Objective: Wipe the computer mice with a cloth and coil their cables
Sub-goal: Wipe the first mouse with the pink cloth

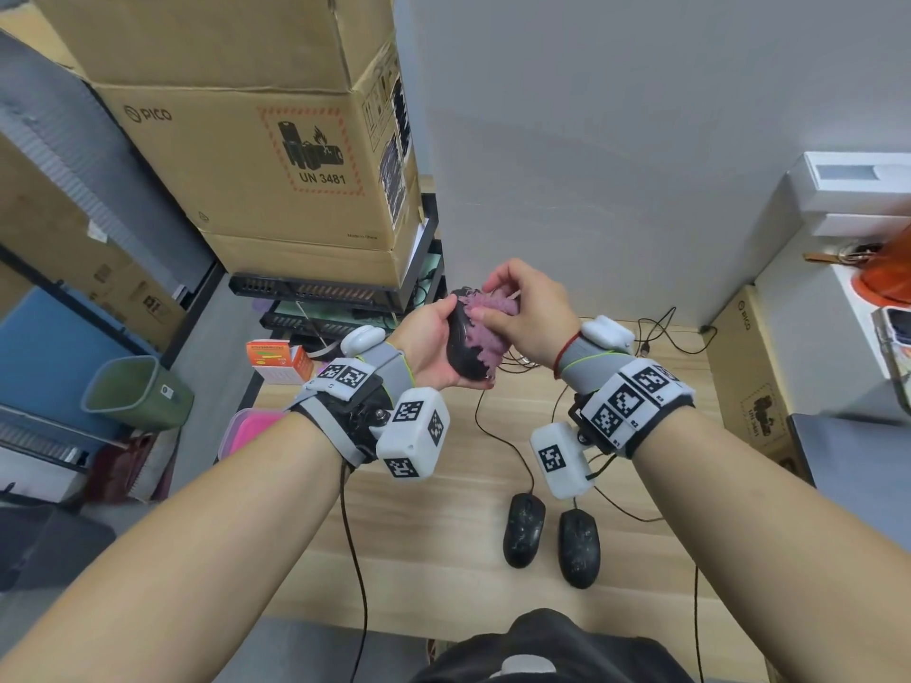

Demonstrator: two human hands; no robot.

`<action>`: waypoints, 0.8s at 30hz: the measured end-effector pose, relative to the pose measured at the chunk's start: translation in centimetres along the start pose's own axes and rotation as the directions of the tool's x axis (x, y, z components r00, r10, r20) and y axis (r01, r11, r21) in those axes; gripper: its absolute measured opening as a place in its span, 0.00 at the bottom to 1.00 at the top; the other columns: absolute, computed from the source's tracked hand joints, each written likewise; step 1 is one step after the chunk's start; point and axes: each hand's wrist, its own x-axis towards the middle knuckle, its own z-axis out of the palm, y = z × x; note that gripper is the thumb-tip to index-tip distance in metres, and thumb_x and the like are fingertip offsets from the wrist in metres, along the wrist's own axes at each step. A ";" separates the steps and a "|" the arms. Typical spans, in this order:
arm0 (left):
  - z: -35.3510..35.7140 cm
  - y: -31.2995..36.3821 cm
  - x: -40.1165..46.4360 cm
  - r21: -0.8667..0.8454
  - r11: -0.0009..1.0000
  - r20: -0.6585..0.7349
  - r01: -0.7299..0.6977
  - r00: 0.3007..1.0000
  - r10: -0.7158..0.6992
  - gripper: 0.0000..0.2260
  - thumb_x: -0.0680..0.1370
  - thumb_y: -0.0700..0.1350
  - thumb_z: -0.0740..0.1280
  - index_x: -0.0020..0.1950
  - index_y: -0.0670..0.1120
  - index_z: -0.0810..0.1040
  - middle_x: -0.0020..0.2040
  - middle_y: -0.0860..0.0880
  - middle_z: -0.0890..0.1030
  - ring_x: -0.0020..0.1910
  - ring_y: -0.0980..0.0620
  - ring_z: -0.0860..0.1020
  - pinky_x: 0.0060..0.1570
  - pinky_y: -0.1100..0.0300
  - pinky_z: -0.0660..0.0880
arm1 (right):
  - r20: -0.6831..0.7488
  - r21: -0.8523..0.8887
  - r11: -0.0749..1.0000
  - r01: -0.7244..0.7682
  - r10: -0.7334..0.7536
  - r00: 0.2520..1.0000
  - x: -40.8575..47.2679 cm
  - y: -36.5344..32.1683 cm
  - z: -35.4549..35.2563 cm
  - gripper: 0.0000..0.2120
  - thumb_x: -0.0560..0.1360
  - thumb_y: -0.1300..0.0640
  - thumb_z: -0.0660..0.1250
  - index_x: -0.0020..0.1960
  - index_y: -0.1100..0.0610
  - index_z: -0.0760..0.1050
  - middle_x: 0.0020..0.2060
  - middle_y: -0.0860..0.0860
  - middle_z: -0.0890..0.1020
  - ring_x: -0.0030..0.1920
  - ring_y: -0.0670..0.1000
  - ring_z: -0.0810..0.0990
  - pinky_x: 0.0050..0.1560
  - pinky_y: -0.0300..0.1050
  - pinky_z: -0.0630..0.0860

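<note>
- The left hand [428, 345] holds one mouse [463, 350] above the bench [443, 574], its fingers curled around the body.
- The mouse's long axis runs away from the person; the right hand [525, 308] pinches the cloth [485, 320] against its top.
- Two other mice [525, 529] lie on the bench, nearer the right arm; their cables [508, 446] look uncoiled.
</note>
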 end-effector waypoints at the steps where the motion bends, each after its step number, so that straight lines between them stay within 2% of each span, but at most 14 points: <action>1: -0.1 0.1 0.0 -0.015 1.000 -0.001 -0.008 1.000 0.008 0.25 0.85 0.57 0.45 0.59 0.44 0.76 0.50 0.41 0.81 0.47 0.43 0.79 0.55 0.42 0.73 | 0.056 0.008 1.000 0.023 -0.023 0.998 -0.2 -0.3 0.1 0.12 0.67 0.50 0.78 0.46 0.50 0.79 0.39 0.44 0.80 0.39 0.45 0.76 0.44 0.37 0.71; 3: -0.4 0.3 0.1 -0.035 0.999 -0.004 -0.005 1.000 0.005 0.25 0.85 0.56 0.46 0.56 0.39 0.75 0.46 0.40 0.81 0.42 0.43 0.80 0.48 0.48 0.76 | 0.182 -0.024 0.995 0.100 -0.094 0.979 -0.8 -0.7 0.4 0.10 0.65 0.49 0.79 0.43 0.48 0.81 0.37 0.42 0.80 0.41 0.44 0.77 0.45 0.38 0.71; 6: -0.4 0.5 0.0 -0.002 1.000 -0.024 0.005 1.000 -0.005 0.23 0.84 0.57 0.50 0.63 0.40 0.73 0.51 0.39 0.79 0.45 0.43 0.78 0.50 0.50 0.73 | 0.252 -0.081 0.985 0.150 -0.125 0.960 -1.2 -0.9 0.6 0.09 0.64 0.50 0.80 0.41 0.49 0.83 0.35 0.40 0.78 0.42 0.44 0.77 0.46 0.39 0.71; 9: -0.5 0.7 0.1 0.029 0.999 -0.036 -0.017 0.999 0.018 0.17 0.84 0.54 0.53 0.53 0.45 0.75 0.40 0.45 0.79 0.33 0.48 0.78 0.38 0.58 0.72 | 0.107 -0.072 0.995 0.073 -0.065 0.992 -0.6 -0.9 0.3 0.09 0.65 0.49 0.79 0.42 0.49 0.81 0.36 0.43 0.81 0.41 0.45 0.78 0.47 0.40 0.73; 10: -0.5 0.7 0.2 0.037 0.999 -0.043 -0.017 0.999 0.018 0.15 0.84 0.54 0.54 0.50 0.47 0.75 0.36 0.47 0.78 0.30 0.51 0.78 0.36 0.59 0.70 | 0.049 -0.052 0.997 0.049 -0.046 0.998 -0.3 -0.9 0.2 0.10 0.66 0.49 0.79 0.42 0.49 0.81 0.37 0.44 0.82 0.42 0.46 0.78 0.47 0.40 0.73; 12: -0.3 0.6 0.2 0.031 0.999 -0.047 -0.018 0.999 0.020 0.15 0.84 0.55 0.54 0.48 0.49 0.75 0.33 0.49 0.79 0.29 0.52 0.78 0.37 0.58 0.67 | -0.002 -0.029 0.999 0.037 -0.037 0.999 0.2 -1.1 0.1 0.11 0.66 0.50 0.78 0.45 0.50 0.81 0.40 0.44 0.83 0.43 0.47 0.79 0.48 0.40 0.73; 15: -0.1 0.8 0.3 0.035 0.999 -0.007 -0.021 1.000 0.021 0.20 0.84 0.58 0.50 0.48 0.48 0.75 0.32 0.48 0.80 0.29 0.51 0.79 0.36 0.59 0.68 | 0.080 -0.051 0.994 0.094 -0.090 0.993 0.0 -1.4 0.2 0.11 0.67 0.50 0.78 0.47 0.50 0.82 0.40 0.43 0.82 0.45 0.46 0.80 0.51 0.40 0.74; 18: -0.1 1.1 0.0 -0.020 1.000 0.018 0.016 1.000 -0.016 0.25 0.84 0.60 0.49 0.49 0.43 0.76 0.42 0.42 0.79 0.39 0.45 0.77 0.42 0.55 0.74 | 0.245 -0.064 0.985 0.162 -0.141 0.959 -0.4 -1.4 0.3 0.08 0.66 0.50 0.79 0.44 0.48 0.84 0.40 0.45 0.83 0.44 0.47 0.80 0.51 0.42 0.75; 20: -0.1 1.1 -0.1 -0.019 1.000 0.008 0.020 1.000 -0.020 0.23 0.83 0.62 0.50 0.50 0.46 0.75 0.49 0.39 0.77 0.40 0.45 0.77 0.44 0.55 0.72 | 0.329 -0.064 0.985 0.159 -0.130 0.935 -0.4 -1.2 0.1 0.09 0.65 0.50 0.80 0.43 0.47 0.85 0.40 0.48 0.85 0.43 0.48 0.81 0.49 0.41 0.76; 22: -0.3 0.9 -0.1 -0.017 1.000 0.039 0.005 0.999 -0.004 0.27 0.81 0.66 0.47 0.52 0.48 0.75 0.49 0.42 0.80 0.35 0.47 0.79 0.41 0.56 0.68 | 0.344 -0.062 0.989 0.135 -0.105 0.933 0.0 -1.1 -0.3 0.09 0.64 0.51 0.80 0.43 0.46 0.85 0.40 0.47 0.85 0.42 0.47 0.82 0.47 0.38 0.75; 24: -0.6 0.7 0.1 0.009 1.000 0.099 0.012 0.995 -0.013 0.39 0.75 0.74 0.40 0.56 0.48 0.77 0.43 0.46 0.82 0.33 0.49 0.78 0.42 0.57 0.64 | 0.262 -0.052 0.994 0.100 -0.083 0.961 0.7 -0.8 -0.8 0.09 0.65 0.51 0.80 0.43 0.47 0.85 0.39 0.46 0.85 0.42 0.46 0.81 0.47 0.37 0.74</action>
